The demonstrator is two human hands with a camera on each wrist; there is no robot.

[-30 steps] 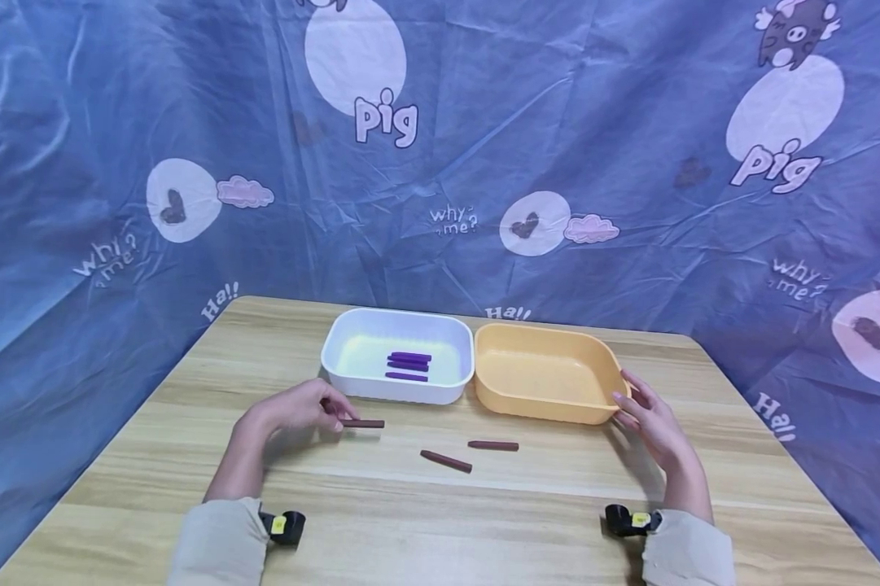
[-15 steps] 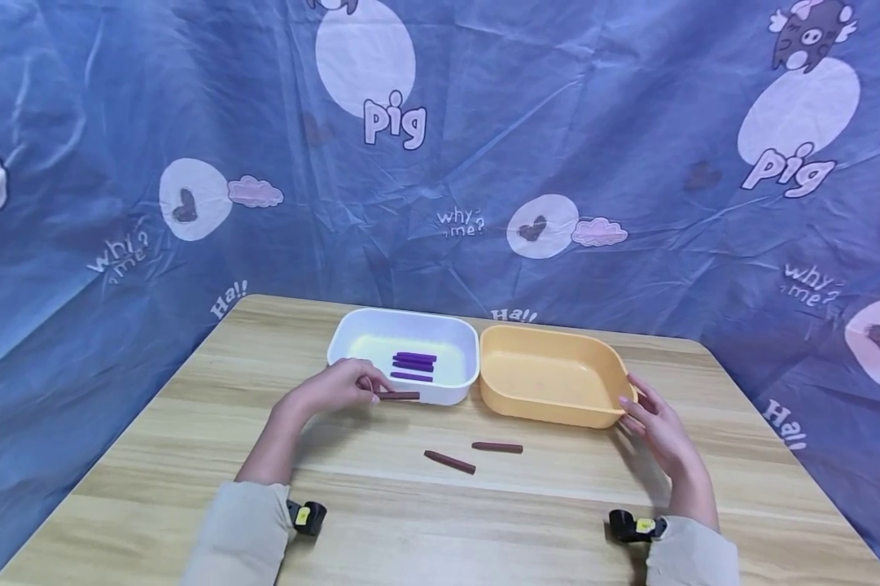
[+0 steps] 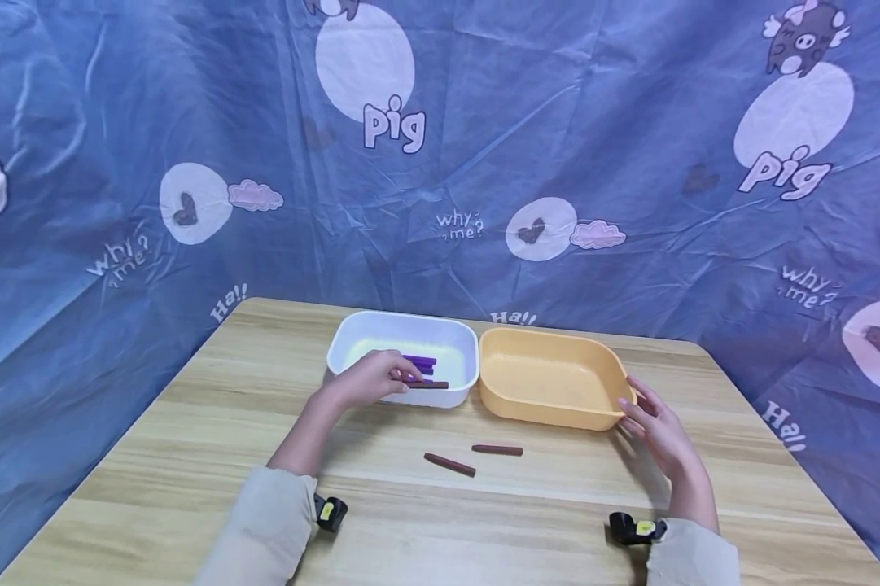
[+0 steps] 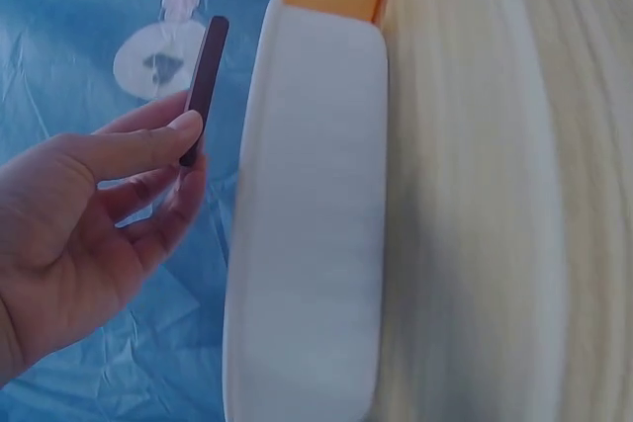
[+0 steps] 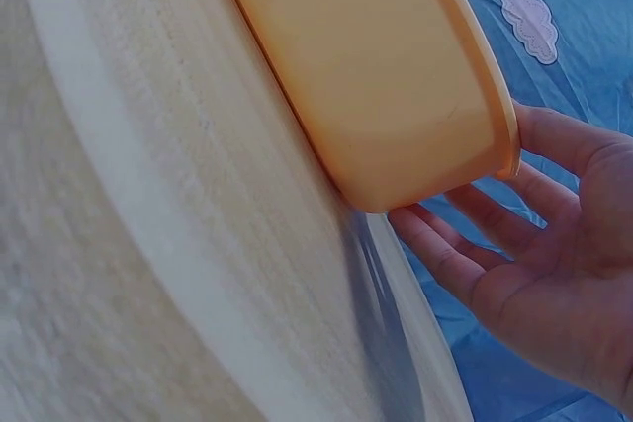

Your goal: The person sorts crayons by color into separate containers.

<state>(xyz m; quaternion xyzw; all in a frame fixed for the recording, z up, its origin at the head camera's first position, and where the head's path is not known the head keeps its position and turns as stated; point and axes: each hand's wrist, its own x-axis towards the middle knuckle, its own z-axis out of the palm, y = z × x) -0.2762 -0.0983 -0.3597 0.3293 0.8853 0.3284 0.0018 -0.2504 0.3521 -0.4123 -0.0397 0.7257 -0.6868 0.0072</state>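
My left hand (image 3: 374,378) pinches a dark brown stick (image 3: 428,385) and holds it over the front rim of the white tub (image 3: 352,332). In the left wrist view the brown stick (image 4: 203,87) sits between thumb and fingers beside the white tub (image 4: 312,224). Purple sticks (image 3: 419,360) lie inside the tub, partly hidden by the hand. My right hand (image 3: 648,425) rests open against the right end of the empty orange tub (image 3: 549,411), its fingers (image 5: 465,244) touching the orange tub (image 5: 376,76). Two more brown sticks (image 3: 496,449) (image 3: 449,464) lie on the table in front of the tubs.
The wooden table (image 3: 190,456) carries both tubs side by side near its far edge. A blue printed cloth (image 3: 557,146) hangs behind and around the table. Bare wood lies in front of the loose sticks.
My left hand lifted the brown stick off the table and carried it forward and right, up to the white tub's front rim. The right hand stayed at the orange tub.
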